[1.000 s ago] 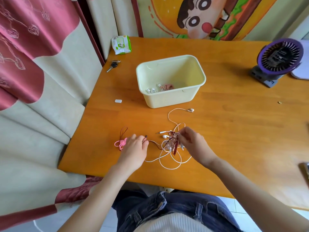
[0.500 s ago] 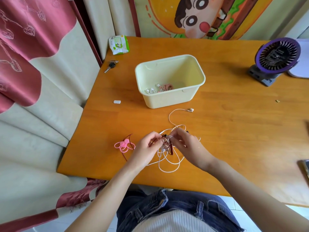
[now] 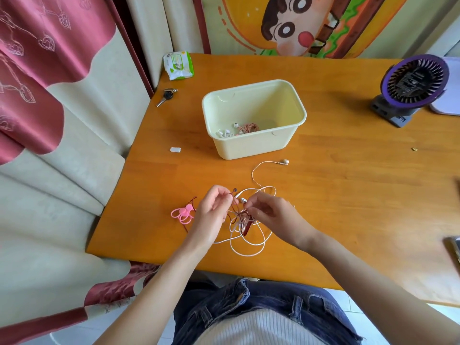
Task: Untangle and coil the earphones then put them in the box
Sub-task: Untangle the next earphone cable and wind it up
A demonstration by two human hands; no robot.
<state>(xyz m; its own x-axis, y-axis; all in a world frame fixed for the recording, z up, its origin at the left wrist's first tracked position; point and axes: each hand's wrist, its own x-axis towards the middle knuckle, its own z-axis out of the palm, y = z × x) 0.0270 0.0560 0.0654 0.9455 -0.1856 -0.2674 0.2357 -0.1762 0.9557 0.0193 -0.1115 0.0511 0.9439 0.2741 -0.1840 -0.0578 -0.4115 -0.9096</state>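
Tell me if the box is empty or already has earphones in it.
Not empty. The box stands open on the table, and a coiled pinkish pair and white earbuds lie on its floor.

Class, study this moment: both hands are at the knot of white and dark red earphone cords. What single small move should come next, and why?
Probably draw the dark red cord gently leftward out of the white cord. The left hand pinches the red cord near its earbud, the right hand grips the knot, and the two cords remain wound together, so neither can yet be coiled for the box.
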